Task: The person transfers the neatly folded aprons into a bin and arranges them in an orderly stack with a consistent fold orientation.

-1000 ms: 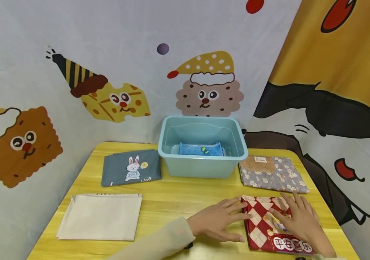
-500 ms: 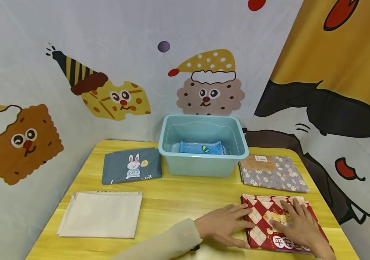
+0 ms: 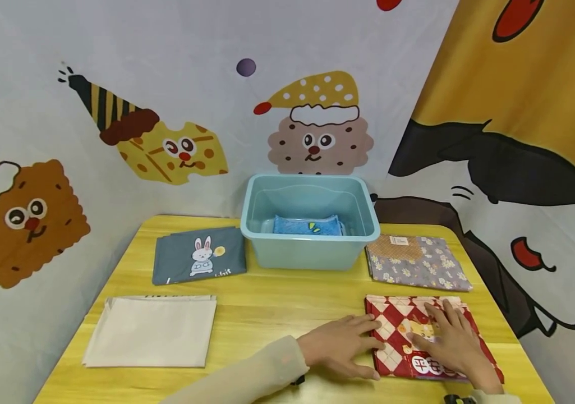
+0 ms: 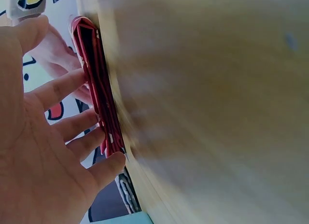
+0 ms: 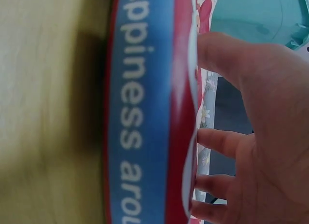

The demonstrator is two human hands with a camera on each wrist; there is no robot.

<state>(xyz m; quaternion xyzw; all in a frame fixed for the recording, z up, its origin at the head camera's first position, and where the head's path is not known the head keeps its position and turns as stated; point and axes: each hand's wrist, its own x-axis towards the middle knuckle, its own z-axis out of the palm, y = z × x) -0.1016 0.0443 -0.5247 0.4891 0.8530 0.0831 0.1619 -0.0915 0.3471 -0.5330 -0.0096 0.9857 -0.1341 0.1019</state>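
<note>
A folded red-and-cream checked cloth [image 3: 390, 365] with a cartoon print and white lettering lies at the near right of the table. My left hand [image 3: 340, 346], fingers spread and straight, touches its left edge. On top of the cloth my right hand [image 3: 454, 342] rests with outstretched fingers. In the left wrist view the fingertips of the left hand [image 4: 43, 137] meet the stacked layers of the cloth [image 4: 99, 84]. The right wrist view has the right hand [image 5: 275, 122] against the cloth's upper face, beside a blue printed strip [image 5: 145, 89] along the fold.
A light blue bin [image 3: 309, 255] holding a blue packet-like item [image 3: 297, 225] stands at the back. Around it lie a folded grey-blue rabbit-print cloth [image 3: 171, 258], a folded cream cloth [image 3: 151, 334] and a folded floral cloth [image 3: 433, 266]. A printed curtain [image 3: 206, 73] hangs behind the table.
My left hand has moved right, closer against the cloth's left edge. The right hand has slid slightly toward me over the cloth. The head view has shifted a little.
</note>
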